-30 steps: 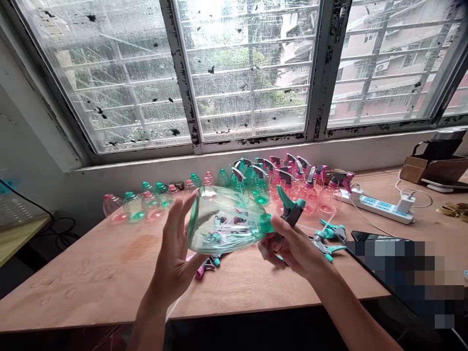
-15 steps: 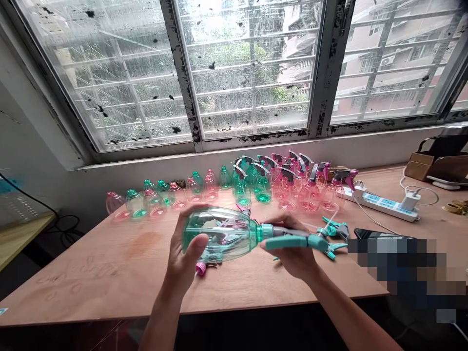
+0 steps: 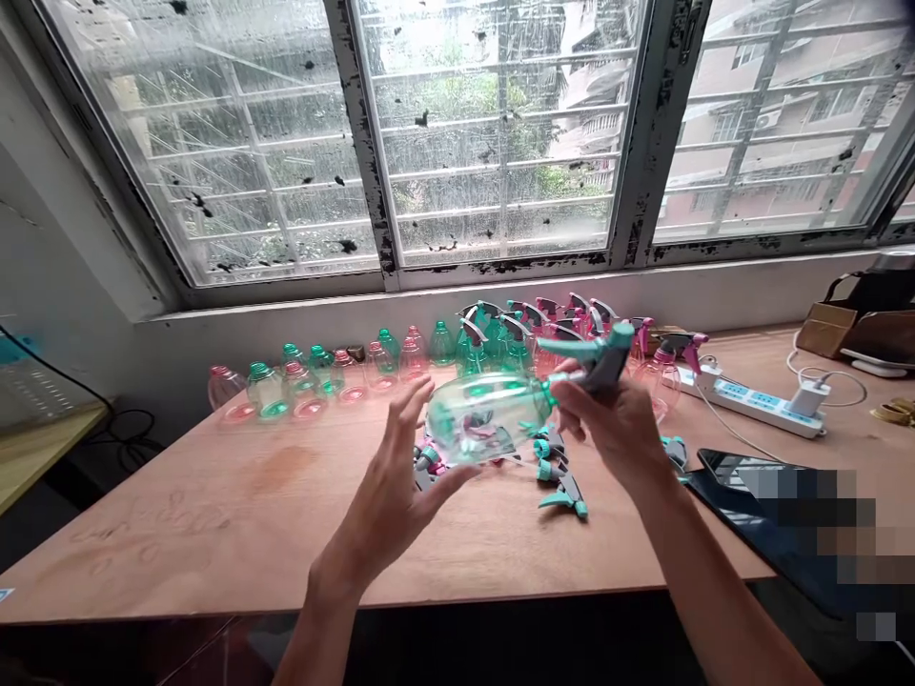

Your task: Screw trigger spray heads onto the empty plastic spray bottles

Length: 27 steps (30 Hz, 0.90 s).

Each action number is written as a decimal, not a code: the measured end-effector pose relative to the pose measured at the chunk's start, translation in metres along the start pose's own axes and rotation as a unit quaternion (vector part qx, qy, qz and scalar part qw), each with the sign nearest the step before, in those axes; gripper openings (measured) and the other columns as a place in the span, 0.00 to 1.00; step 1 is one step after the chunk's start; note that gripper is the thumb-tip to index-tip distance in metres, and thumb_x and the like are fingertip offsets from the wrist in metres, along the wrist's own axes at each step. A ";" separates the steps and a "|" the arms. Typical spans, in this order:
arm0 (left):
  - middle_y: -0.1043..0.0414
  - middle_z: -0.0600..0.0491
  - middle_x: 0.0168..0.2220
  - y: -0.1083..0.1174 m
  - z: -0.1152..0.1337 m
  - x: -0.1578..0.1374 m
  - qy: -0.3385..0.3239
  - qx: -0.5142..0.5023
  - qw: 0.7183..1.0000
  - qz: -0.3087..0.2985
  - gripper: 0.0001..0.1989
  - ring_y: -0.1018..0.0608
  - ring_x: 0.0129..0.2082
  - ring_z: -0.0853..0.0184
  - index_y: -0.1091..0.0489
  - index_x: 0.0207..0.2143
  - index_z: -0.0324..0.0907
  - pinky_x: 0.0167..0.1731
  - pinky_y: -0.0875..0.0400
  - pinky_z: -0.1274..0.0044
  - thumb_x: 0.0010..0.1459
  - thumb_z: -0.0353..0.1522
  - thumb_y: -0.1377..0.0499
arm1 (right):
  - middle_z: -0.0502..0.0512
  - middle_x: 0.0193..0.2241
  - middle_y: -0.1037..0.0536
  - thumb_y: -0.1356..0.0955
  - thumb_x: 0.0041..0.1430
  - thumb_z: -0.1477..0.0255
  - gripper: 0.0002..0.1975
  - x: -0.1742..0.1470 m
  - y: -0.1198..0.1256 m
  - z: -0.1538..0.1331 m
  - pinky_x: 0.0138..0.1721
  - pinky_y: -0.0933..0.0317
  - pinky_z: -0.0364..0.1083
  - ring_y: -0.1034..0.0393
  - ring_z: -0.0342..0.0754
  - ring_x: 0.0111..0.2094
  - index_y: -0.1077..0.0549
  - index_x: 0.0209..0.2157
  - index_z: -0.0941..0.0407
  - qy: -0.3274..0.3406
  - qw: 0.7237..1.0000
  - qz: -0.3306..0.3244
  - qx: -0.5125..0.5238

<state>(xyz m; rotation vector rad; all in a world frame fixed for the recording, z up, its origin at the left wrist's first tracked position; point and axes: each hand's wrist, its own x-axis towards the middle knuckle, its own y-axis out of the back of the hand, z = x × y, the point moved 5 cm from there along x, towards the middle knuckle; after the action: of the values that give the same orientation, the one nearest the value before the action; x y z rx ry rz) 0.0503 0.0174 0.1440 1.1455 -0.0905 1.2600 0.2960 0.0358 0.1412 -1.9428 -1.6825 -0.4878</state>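
Right hand (image 3: 619, 419) grips a green bottle (image 3: 482, 414), sprayer (image 3: 600, 362) on; left hand (image 3: 390, 505) spread wide. Topped bottles (image 3: 516, 358) stand right of centre; open bottles (image 3: 267, 391) at left seemingly await loose sprayers (image 3: 564, 488)

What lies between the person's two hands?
In the head view, a green spray bottle lies between them, held sideways: its base faces the left hand, and the right hand grips its neck end. Whether the left hand touches it is unclear.

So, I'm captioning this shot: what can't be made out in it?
Head view:
Joint of the held bottle and sprayer: partly covered by the right hand.
Whether the left hand touches the bottle: blurred.
Some pink bottles: behind right hand and sprayer.
Black flat object: partly pixelated.
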 end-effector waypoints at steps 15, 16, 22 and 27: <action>0.29 0.52 0.62 -0.004 -0.020 -0.011 0.081 0.056 0.972 -0.214 0.24 0.25 0.59 0.50 0.37 0.64 0.55 0.52 0.25 0.66 0.67 0.45 0.44 | 0.70 0.39 0.18 0.31 0.63 0.55 0.21 0.120 0.026 0.108 0.37 0.36 0.53 0.24 0.66 0.41 0.23 0.42 0.60 -0.117 0.771 -0.094 -0.619; 0.29 0.53 0.63 -0.005 -0.020 -0.011 0.086 0.058 0.971 -0.217 0.24 0.26 0.61 0.51 0.37 0.64 0.56 0.54 0.26 0.66 0.68 0.45 0.45 | 0.70 0.40 0.19 0.32 0.64 0.54 0.21 0.120 0.027 0.113 0.38 0.36 0.53 0.24 0.67 0.43 0.24 0.44 0.60 -0.123 0.765 -0.091 -0.625; 0.32 0.55 0.65 -0.013 -0.016 -0.013 0.056 0.084 0.963 -0.250 0.27 0.28 0.63 0.54 0.43 0.67 0.59 0.57 0.29 0.67 0.68 0.44 0.43 | 0.73 0.45 0.20 0.36 0.68 0.53 0.25 0.123 0.027 0.120 0.40 0.34 0.52 0.24 0.66 0.47 0.28 0.50 0.62 -0.138 0.741 -0.084 -0.652; 0.37 0.49 0.67 -0.011 -0.046 0.013 0.000 0.174 0.957 -0.233 0.22 0.26 0.60 0.55 0.38 0.64 0.51 0.56 0.28 0.69 0.70 0.41 0.47 | 0.78 0.48 0.21 0.36 0.67 0.50 0.32 0.125 0.017 0.110 0.43 0.33 0.54 0.25 0.69 0.51 0.33 0.54 0.66 -0.142 0.719 -0.093 -0.674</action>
<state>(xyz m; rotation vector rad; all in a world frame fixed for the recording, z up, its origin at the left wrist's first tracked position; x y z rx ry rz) 0.0398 0.0608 0.1228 1.3694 0.3979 0.8709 0.3265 0.2000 0.1231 -2.8517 -1.8584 -2.0372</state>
